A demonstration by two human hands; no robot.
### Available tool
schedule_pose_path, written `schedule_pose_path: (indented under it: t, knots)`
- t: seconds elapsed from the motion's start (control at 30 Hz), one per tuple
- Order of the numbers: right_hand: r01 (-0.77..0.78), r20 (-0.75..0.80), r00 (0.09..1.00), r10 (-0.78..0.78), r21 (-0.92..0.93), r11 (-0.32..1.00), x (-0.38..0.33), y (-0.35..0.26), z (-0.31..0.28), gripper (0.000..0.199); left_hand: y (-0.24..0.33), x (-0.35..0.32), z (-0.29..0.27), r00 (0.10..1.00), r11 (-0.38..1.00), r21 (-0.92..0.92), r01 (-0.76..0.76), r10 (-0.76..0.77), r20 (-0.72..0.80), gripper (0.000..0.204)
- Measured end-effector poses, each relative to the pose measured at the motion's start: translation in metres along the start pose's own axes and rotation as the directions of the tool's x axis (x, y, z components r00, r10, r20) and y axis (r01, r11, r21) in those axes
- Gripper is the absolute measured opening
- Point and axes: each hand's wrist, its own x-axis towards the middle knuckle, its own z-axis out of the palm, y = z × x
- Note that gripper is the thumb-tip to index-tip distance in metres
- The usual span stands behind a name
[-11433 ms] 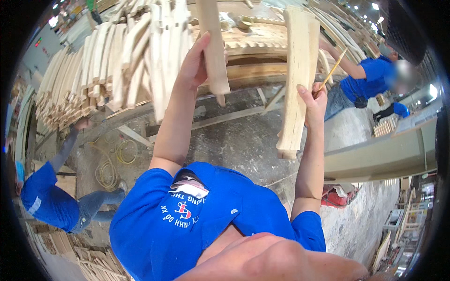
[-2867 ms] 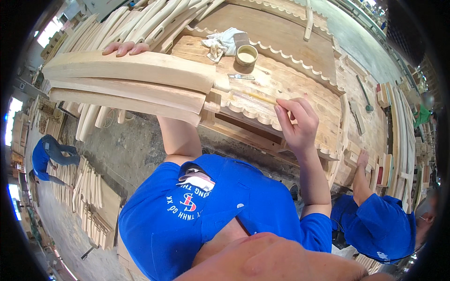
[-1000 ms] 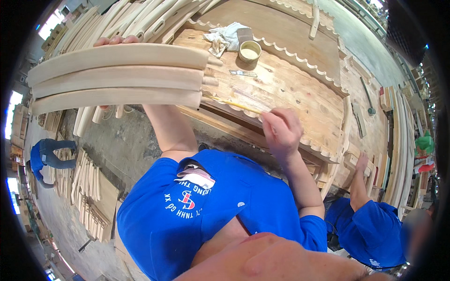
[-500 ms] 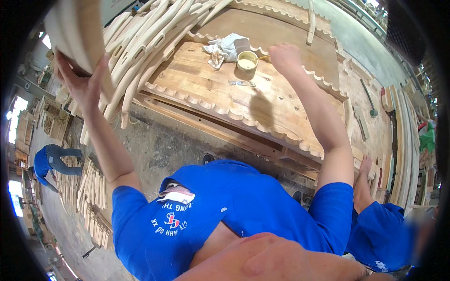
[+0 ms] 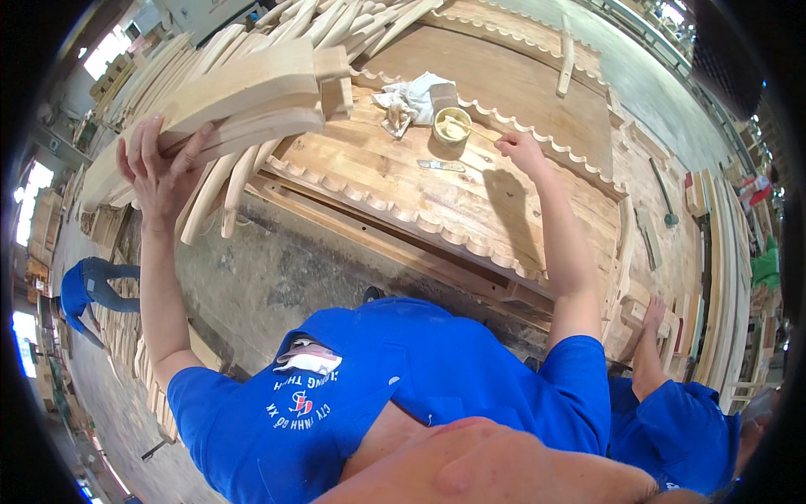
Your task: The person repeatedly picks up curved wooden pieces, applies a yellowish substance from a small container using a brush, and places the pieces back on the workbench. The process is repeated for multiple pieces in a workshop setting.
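My left hand is wrapped round a thick, curved, pale wooden part from below. That part is raised over the pile of slender curved wooden pieces, its blocky stepped end toward the table. Over the tabletop, my right hand is closed in a pinch on the end of a thin stick. The stick's other end reaches into a small round tub of cream-coloured paste. A crumpled white cloth lies left of the tub, and a flat scraper blade lies in front of it.
Scalloped wooden strips edge the wooden table. A hammer-like tool and a wooden bar lie at the right. Beside me on the right is a co-worker in a blue shirt; another person bends down at far left.
The curved wooden part has swung from upright to lying across, its end now toward the table. My right hand has come slightly nearer to me with the stick.
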Motion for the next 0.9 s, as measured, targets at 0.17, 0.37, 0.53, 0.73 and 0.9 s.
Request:
schedule_pose_path:
  t: [0.17,0.37,0.53,0.73,0.9]
  knots:
    - [0.141,-0.367,0.906,-0.21,-0.204,0.969,-0.019,-0.004,0.021,0.02,0.01,0.005,0.018,0.996,0.997,-0.02,-0.08,0.081,0.045,0.05]
    - [-0.061,-0.021,0.998,0.067,0.216,0.974,-0.018,0.007,0.026,0.018,0.026,0.012,0.042,0.987,0.987,-0.032,-0.158,0.159,0.031,0.05]
    - [0.055,-0.289,0.957,-0.034,0.067,0.996,-0.021,0.016,0.034,0.023,0.038,0.015,0.055,0.979,0.979,-0.026,-0.202,0.201,-0.015,0.054]
    - [0.535,-0.388,0.804,-0.451,0.138,0.834,-0.053,-0.06,-0.018,0.014,0.044,0.007,0.057,0.962,0.965,0.025,-0.261,0.262,-0.071,0.058]
    - [0.598,-0.309,0.721,-0.62,-0.176,0.782,-0.087,-0.108,-0.042,0.009,0.053,0.003,0.054,0.976,0.98,-0.02,-0.199,0.197,-0.09,0.058]
